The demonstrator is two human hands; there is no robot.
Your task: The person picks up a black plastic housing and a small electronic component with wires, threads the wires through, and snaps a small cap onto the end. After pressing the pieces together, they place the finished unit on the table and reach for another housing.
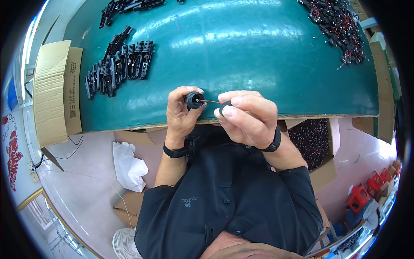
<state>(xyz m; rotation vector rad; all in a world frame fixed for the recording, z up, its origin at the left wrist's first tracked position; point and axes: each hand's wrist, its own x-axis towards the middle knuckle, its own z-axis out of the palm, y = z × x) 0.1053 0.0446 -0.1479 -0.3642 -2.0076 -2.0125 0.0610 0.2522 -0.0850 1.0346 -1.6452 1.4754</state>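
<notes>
My left hand (pixel 177 116) is wrapped round a black cylindrical housing (pixel 189 102), whose open round end faces up toward me. A thin red wire (pixel 210 101) stretches from inside that opening across to my right hand (pixel 255 118). Between the thumb and fingers of the right hand is a small black disc (pixel 225 107), joined to the wire. Both hands are held close together over the table's near edge, a short gap apart. The lower part of the housing is hidden by my left fingers and palm.
On the green table (pixel 241 56), ribbed black housings (pixel 125 62) lie in rows at the left. A heap of black discs with red wires (pixel 338 26) sits far right. A cardboard box (pixel 58 88) borders the left; another box holds many small parts (pixel 310 142) below the edge.
</notes>
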